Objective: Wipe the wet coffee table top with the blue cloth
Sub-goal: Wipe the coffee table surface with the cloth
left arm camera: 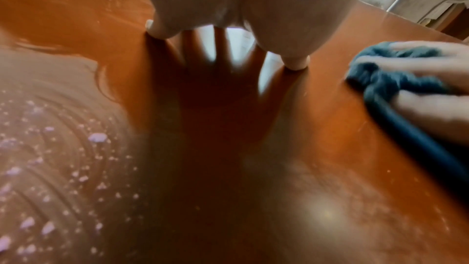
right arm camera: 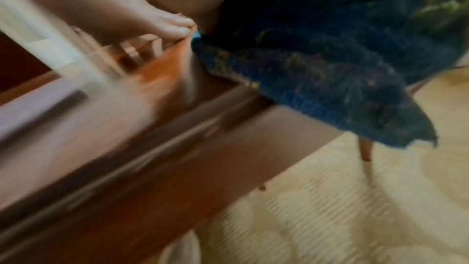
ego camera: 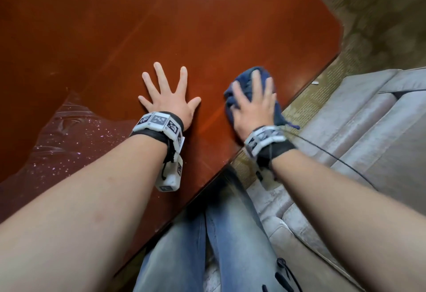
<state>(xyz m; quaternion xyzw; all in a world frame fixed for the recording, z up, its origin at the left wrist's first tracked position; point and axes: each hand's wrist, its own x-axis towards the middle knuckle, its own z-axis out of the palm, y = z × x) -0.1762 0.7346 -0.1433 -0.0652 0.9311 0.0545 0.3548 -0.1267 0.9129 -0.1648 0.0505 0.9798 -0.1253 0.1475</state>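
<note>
The reddish-brown coffee table top [ego camera: 161, 26] fills the head view. My left hand [ego camera: 168, 93] lies flat on it with fingers spread wide, holding nothing. To its right, my right hand [ego camera: 253, 104] presses the bunched blue cloth [ego camera: 244, 79] onto the table near its right edge, fingers spread over the cloth. A corner of the cloth [right arm camera: 355, 87] hangs past the table edge in the blurred right wrist view. The left wrist view shows the cloth [left arm camera: 396, 79] under the right hand [left arm camera: 431, 91]. A wet patch with pale specks [ego camera: 64, 134] lies left of my left wrist.
A grey sofa [ego camera: 368, 130] stands close along the table's right edge, with patterned carpet [ego camera: 380, 14] beyond. My legs in blue jeans [ego camera: 219, 234] are at the table's near edge. Wet smears [left arm camera: 50, 148] cover the table's left part.
</note>
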